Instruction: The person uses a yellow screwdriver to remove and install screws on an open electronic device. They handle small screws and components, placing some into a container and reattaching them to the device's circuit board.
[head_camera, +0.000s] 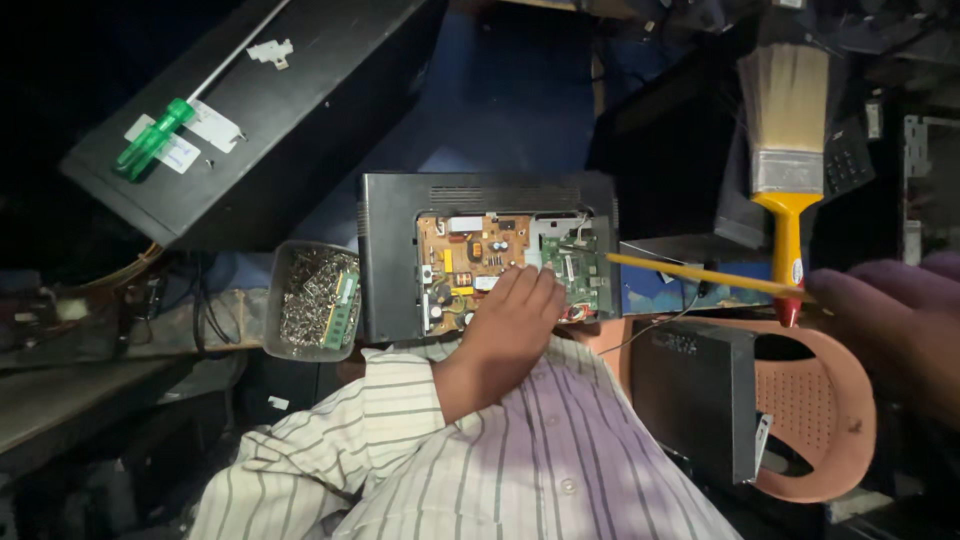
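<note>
on the bare circuit board (470, 268), left hand (515, 315) flat.

Right hand (900, 320) blurred, cut off by edge; left hand (510, 320) hides board part

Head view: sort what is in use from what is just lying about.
In use:
- left hand resting on the circuit boards in the opened black casing
- right hand holding a long yellow rod

Lying about:
- green-handled screwdriver
- paintbrush
- tray of screws
- orange plastic chair
</note>
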